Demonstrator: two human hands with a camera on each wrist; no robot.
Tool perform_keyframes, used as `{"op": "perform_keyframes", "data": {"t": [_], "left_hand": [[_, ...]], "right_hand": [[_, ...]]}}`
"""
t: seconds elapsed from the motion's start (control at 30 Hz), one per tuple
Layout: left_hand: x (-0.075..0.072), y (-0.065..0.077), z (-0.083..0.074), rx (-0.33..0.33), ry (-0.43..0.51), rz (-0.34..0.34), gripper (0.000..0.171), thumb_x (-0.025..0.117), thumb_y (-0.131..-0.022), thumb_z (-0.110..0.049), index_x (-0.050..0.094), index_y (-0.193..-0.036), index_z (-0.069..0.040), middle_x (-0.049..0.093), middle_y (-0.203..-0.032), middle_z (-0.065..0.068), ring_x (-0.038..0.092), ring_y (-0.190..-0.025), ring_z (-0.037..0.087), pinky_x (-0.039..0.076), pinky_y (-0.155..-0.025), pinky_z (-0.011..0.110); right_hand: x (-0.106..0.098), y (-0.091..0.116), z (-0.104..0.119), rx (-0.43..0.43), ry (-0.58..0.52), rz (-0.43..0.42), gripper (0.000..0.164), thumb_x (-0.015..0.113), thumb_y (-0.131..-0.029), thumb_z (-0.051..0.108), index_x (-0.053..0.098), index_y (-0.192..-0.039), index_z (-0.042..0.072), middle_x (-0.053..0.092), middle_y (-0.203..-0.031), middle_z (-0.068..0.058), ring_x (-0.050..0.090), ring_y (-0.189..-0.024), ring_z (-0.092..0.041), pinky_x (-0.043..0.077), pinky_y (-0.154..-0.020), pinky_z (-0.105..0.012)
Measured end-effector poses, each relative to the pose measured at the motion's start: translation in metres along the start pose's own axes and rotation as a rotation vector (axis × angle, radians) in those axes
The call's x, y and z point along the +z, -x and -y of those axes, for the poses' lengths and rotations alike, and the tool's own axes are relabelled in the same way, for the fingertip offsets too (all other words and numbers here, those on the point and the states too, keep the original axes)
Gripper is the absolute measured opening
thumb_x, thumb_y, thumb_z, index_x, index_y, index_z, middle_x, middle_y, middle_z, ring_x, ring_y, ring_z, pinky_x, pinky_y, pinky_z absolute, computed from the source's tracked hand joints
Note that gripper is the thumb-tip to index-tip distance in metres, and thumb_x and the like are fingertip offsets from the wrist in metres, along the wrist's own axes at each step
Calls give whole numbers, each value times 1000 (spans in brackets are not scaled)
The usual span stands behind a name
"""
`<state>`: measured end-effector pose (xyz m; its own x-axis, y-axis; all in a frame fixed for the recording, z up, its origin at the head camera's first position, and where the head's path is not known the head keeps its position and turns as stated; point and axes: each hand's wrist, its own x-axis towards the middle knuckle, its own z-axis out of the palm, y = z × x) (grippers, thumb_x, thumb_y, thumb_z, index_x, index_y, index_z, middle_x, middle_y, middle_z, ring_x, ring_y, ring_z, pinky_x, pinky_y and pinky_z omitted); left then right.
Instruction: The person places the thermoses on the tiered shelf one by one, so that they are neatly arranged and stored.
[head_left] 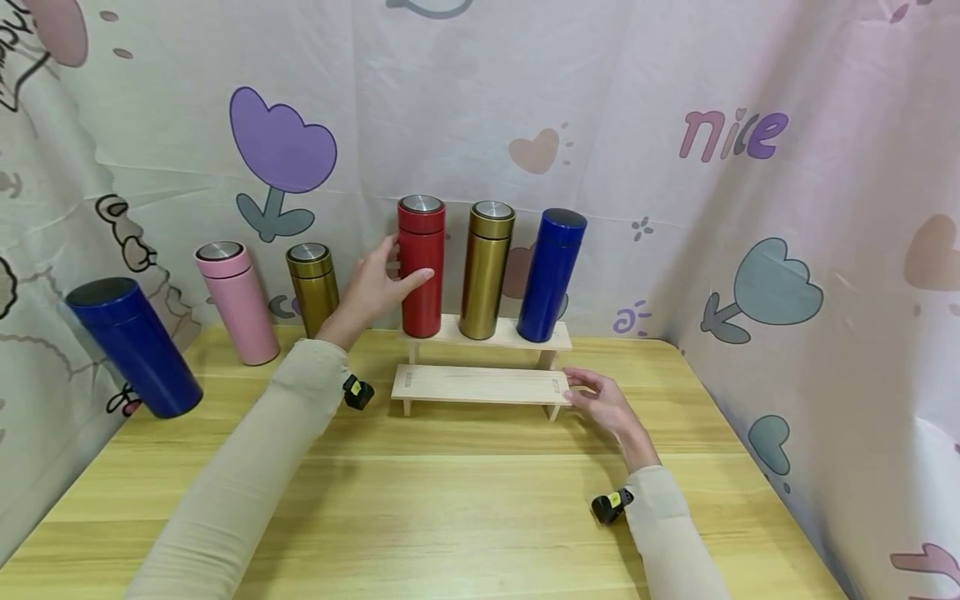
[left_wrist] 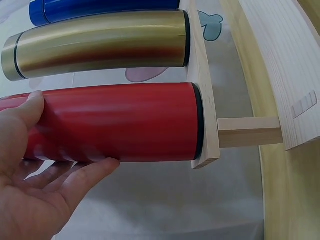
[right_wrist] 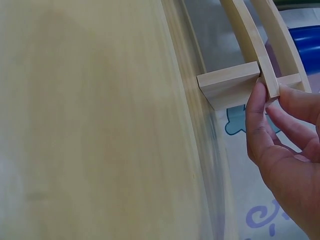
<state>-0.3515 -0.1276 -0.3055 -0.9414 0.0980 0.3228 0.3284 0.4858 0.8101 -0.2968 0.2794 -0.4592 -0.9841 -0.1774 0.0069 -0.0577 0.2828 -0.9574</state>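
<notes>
A red thermos bottle (head_left: 422,292) stands upright at the left end of the upper step of a two-step wooden rack (head_left: 480,385). My left hand (head_left: 371,283) grips it from the left, thumb across its front and fingers around the far side; in the left wrist view the hand (left_wrist: 45,190) holds it near its upper part. Beside it on the same step stand a gold thermos bottle (head_left: 486,279) and a blue thermos bottle (head_left: 551,279). At the lower step's right end, my right hand (head_left: 606,404) pinches the board's edge (right_wrist: 267,75) between thumb and fingers.
On the table's left stand another blue thermos bottle (head_left: 142,354), a pink thermos bottle (head_left: 238,308) and a shorter-looking gold thermos bottle (head_left: 313,287), partly behind the left wrist. A printed curtain (head_left: 450,100) hangs behind the wooden table (head_left: 450,517) and along both sides.
</notes>
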Motion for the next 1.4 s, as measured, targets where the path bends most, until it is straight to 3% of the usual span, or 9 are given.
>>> {"op": "perform_keyframes", "data": {"t": [0.57,1.0,1.17,1.4], "left_hand": [[2,2,0,-17,4,-3,81,73,-96,-38,31,-161,-14,50,-155,19,54,-137,40,51,-110,58],[1,3,3,1,8,11,84,73,-96,-40,27,-164,-18,48,-158,16,53,-140,40,50,-111,58],[-8,7,8,3,-1,39,93,77,-91,-46,25,-165,-24,42,-163,11,47,-146,39,49,-111,61],[-31,20,20,2,-71,30,94,78,-90,-49,28,-164,-19,46,-160,17,51,-142,43,52,-107,60]], "right_hand": [[-1,0,1,13,-27,4,55,60,-98,-6,43,-151,-8,49,-141,-33,66,-101,-5,61,-88,-22],[2,2,0,9,-19,2,55,60,-98,-6,44,-150,-8,49,-141,-33,66,-103,-9,61,-87,-20],[4,1,-2,11,-33,7,55,60,-97,-6,44,-150,-8,50,-140,-32,66,-100,-6,61,-87,-22],[0,1,2,9,-27,7,56,59,-97,-6,43,-150,-9,50,-140,-33,67,-101,-9,62,-90,-25]]}}
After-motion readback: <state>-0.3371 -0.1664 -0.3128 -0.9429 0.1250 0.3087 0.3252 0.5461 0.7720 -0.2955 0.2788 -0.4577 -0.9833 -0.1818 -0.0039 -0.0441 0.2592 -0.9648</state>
